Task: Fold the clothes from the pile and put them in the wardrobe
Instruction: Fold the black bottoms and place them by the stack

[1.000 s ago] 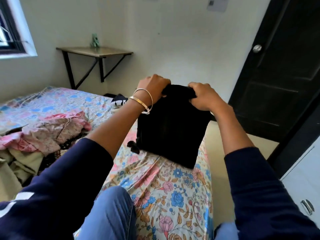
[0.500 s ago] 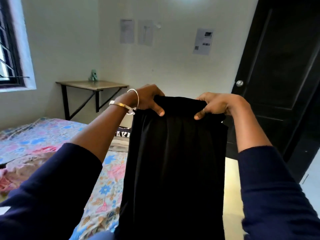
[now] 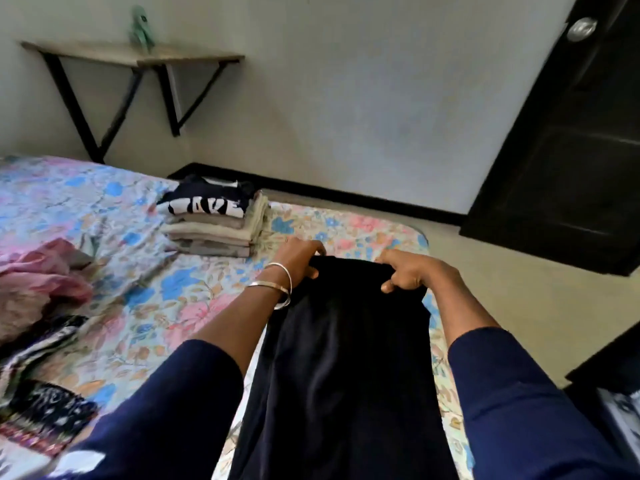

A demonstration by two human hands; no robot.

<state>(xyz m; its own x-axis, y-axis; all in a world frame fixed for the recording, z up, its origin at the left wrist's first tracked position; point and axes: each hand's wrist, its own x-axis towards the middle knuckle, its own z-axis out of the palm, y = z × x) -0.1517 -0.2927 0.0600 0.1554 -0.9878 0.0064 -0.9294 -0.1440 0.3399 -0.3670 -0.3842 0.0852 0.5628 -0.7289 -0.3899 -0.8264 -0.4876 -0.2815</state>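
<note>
Bedroom, mid-fold: nearest us, both dark-blue sleeves reach fwd over the long black fabric garment, which now lies stretched lengthwise on the floral-print bedsheet, running from our lap toward the bed's far corner. Half a sec ago we held it up in the air, hanging full length in front of the wall; a sec ago it was a compact bundle gripped at its top. So it has been shaken out and lowered flat, which we read as prep for the next fold, not a finished one. Our left hand, w/ two metal bangles at the wrist, is closed on the garment's far left corner; our right hand is clenched around the far right corner, fingers curled under the edge. Both pinch cloth, neither is free. To the left, approx. level w/ our elbows, the unfolded pile of pink and patterned clothes waits on the bed, so plenty of the job remains. Beyond the hands sits a neat stack of folded beige and black-and-white clothes, near the bed's far edge, not yet carried off. Further back: a wall-mounted wooden shelf on black brackets and, at right, a dark door w/ a round metal knob. We can't say whether the wardrobe is in view.
</note>
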